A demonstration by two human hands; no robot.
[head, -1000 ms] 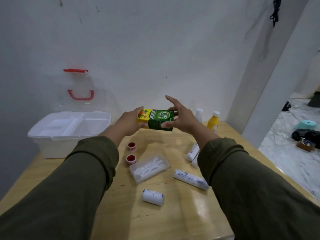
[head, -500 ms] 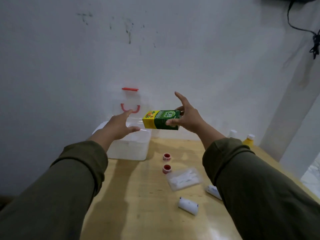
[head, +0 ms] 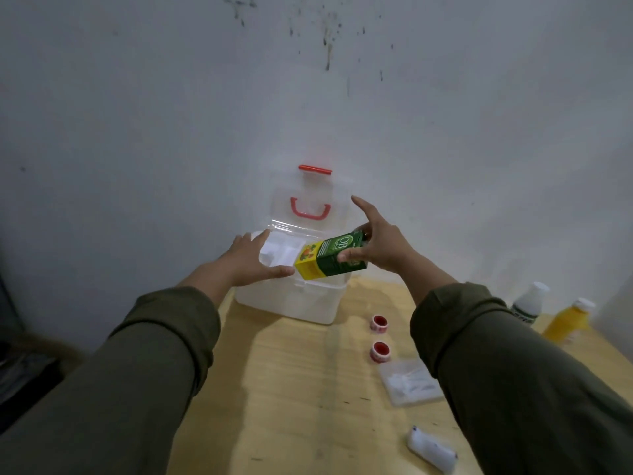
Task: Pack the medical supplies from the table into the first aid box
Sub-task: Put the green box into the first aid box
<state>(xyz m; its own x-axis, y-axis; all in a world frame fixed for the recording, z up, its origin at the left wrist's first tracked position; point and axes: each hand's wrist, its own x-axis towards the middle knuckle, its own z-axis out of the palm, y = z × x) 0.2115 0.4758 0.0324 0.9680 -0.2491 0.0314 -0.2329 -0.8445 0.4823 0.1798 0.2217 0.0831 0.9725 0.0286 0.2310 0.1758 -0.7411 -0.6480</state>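
My right hand (head: pixel 380 246) grips a green and yellow medicine carton (head: pixel 330 260) and holds it tilted, yellow end down, over the front right part of the first aid box (head: pixel 291 305). The box is white translucent plastic with a divided tray inside. Its clear lid with a red handle (head: pixel 310 212) stands open against the wall. My left hand (head: pixel 251 260) hovers open over the box's front left rim, thumb near the carton's yellow end, holding nothing.
On the wooden table (head: pixel 291 389) right of the box lie two red tape rolls (head: pixel 380 337), a clear pack of cotton swabs (head: pixel 409 383) and a white bandage roll (head: pixel 431 449). A white bottle (head: pixel 527 303) and a yellow bottle (head: pixel 567 320) stand at the far right.
My left hand let go of the carton. My right hand carried it left, over the box, and tipped its yellow end down. The view swung left toward the box.
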